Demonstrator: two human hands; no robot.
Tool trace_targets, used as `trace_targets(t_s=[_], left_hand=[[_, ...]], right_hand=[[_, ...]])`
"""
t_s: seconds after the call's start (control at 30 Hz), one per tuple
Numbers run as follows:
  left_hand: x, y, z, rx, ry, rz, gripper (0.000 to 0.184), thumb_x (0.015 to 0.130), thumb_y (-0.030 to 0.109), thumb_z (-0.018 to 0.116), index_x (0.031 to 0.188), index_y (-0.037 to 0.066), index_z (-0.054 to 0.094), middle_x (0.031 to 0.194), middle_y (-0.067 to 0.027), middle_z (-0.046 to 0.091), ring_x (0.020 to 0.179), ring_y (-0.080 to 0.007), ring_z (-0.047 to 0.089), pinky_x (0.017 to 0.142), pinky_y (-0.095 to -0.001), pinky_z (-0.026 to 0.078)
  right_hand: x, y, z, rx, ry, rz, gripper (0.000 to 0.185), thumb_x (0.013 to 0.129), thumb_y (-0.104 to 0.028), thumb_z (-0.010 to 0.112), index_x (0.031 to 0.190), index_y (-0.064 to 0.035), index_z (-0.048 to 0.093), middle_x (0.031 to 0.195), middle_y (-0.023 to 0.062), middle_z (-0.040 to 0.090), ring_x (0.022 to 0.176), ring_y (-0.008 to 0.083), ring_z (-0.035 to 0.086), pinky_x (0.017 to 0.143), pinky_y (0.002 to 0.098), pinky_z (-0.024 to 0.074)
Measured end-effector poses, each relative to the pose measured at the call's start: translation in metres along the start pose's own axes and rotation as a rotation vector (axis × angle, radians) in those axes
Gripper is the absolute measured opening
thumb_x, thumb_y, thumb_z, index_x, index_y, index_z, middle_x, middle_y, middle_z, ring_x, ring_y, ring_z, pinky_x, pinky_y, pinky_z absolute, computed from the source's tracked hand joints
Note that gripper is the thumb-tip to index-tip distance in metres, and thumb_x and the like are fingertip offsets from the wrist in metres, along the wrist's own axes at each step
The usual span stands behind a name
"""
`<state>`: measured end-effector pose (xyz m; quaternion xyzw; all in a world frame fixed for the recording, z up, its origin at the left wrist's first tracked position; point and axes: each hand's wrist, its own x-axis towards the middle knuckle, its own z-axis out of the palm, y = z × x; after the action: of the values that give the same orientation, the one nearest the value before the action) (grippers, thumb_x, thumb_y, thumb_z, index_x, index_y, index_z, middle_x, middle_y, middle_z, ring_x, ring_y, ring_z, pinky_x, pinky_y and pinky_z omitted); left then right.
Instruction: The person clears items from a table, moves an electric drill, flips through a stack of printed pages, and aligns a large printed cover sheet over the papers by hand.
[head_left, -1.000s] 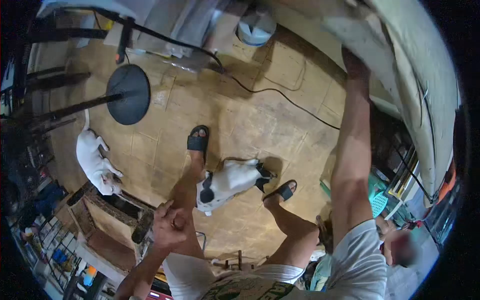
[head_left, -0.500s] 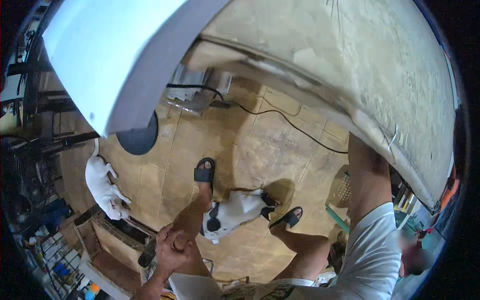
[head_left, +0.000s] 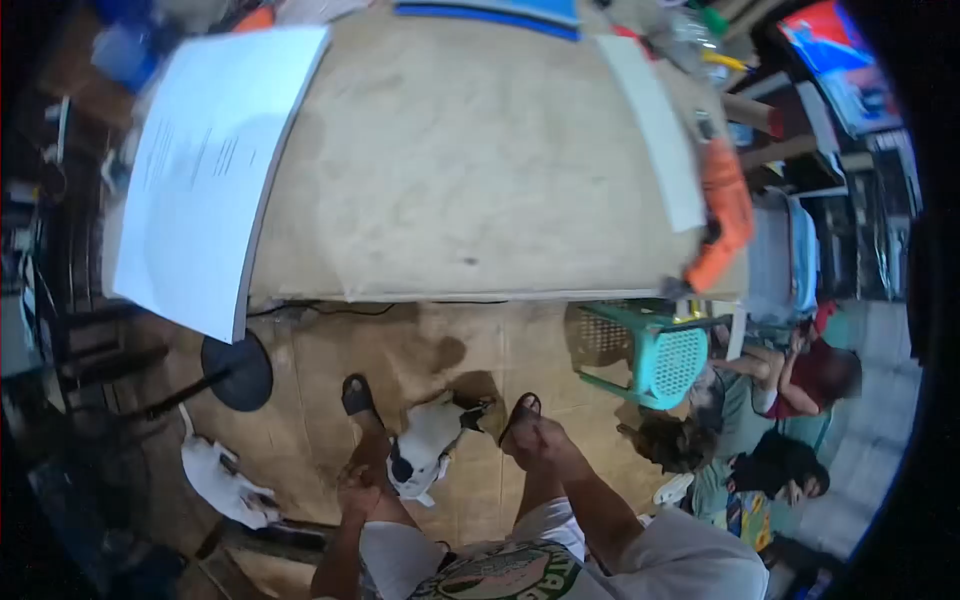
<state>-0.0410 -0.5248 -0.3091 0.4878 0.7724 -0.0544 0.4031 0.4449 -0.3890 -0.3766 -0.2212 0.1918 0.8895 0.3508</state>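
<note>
My left hand is over my left knee, its fingers curled in; what they hold, if anything, is too small to make out. My right hand is above my right leg, near the sandal, its fingers blurred. Ahead is a large table with a worn beige top. A white sheet with faint print lies along its left side. At its right edge are an orange object and a pale strip. A black-and-white animal lies between my feet.
A white animal lies at left, near a round black base. A green plastic stool stands right of the table front. Beyond it sit a person in dark red and another in black. A wooden frame is at lower left.
The view has swung up from the floor to the tabletop. My right arm, which reached forward beneath the table edge, is now drawn back over my leg. My left hand stays by my knee.
</note>
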Motion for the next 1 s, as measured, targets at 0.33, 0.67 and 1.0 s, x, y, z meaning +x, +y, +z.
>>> trace_targets(t_s=[0.33,0.67,1.0], left_hand=[[-0.023,0.237,-0.106,0.258,-0.535,0.365,0.037,0.09,0.037,0.054,0.106,0.007,0.067,0.106,-0.019,0.067,0.095,-0.0362,0.065,0.08,-0.0452,0.051],[0.178,0.451,-0.403,0.159,0.716,0.767,0.06,0.093,0.028,0.058,0.141,-0.004,0.04,0.143,-0.028,0.042,0.133,-0.0437,0.04,0.11,-0.0476,0.034],[0.322,0.567,-0.41,0.335,0.555,1.016,0.086,0.088,0.051,0.056,0.146,-0.007,0.03,0.153,-0.0282,0.028,0.144,-0.0429,0.023,0.119,-0.0511,0.016]], right_hand=[[-0.178,-0.106,0.184,-0.946,0.894,-0.612,0.029,0.093,-0.028,0.063,0.112,-0.007,0.058,0.091,0.0055,0.063,0.073,0.016,0.062,0.062,0.0289,0.0515],[-0.06,-0.239,0.414,-1.475,1.042,-1.474,0.07,0.094,-0.032,0.063,0.148,-0.0008,0.032,0.146,0.021,0.041,0.133,0.0316,0.042,0.109,0.04,0.0347],[-0.028,-0.24,0.423,-1.603,1.247,-1.493,0.085,0.092,-0.033,0.065,0.153,-0.0004,0.016,0.156,0.0226,0.024,0.146,0.0325,0.022,0.117,0.0418,0.0183]])
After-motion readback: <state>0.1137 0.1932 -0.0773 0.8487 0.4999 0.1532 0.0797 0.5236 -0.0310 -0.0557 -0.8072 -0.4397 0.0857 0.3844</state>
